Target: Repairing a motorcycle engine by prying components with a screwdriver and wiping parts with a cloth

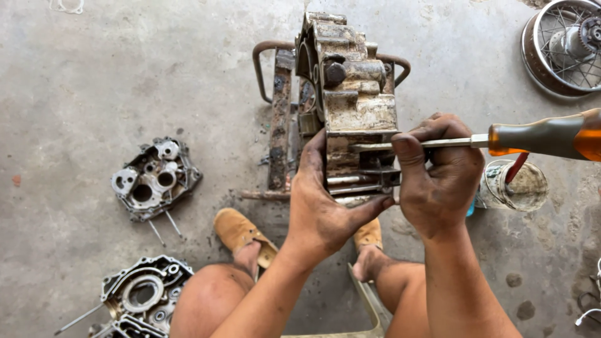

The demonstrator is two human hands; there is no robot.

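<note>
Head view: left hand (pixel 325 200) clasps a grimy engine case (pixel 350 106) on a rusty stand (pixel 280 119); right hand (pixel 438 175) grips an orange-handled screwdriver (pixel 538 138) against it, a clear jar (pixel 516 186) beside

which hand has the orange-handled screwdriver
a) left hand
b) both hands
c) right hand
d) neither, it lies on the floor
c: the right hand grips the shaft of the screwdriver with its tip against the engine case, while the left hand only steadies the case.
</note>
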